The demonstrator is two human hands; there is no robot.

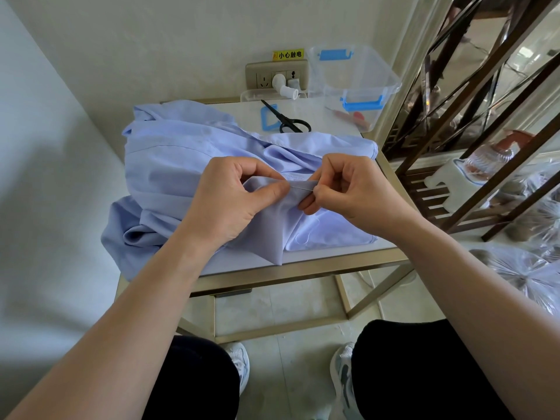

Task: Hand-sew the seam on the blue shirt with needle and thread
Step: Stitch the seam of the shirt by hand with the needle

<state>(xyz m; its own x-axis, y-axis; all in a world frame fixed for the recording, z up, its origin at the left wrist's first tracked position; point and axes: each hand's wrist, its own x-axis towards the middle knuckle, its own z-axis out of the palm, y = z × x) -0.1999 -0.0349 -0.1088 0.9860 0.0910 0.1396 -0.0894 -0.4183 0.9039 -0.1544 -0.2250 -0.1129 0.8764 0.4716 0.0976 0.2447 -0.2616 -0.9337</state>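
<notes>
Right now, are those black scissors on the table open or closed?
Closed: the scissors lie on the table, blades together as one dark line.

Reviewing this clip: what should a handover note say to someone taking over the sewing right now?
Left hand pinches a fold of the shirt.
Right hand pinches the needle, which points at that fold.
Thread trails loose on the shirt.
Scissors lie behind on the table.
Done: stitches so far cannot be made out.
Left: push the needle through, finish the seam.
</notes>
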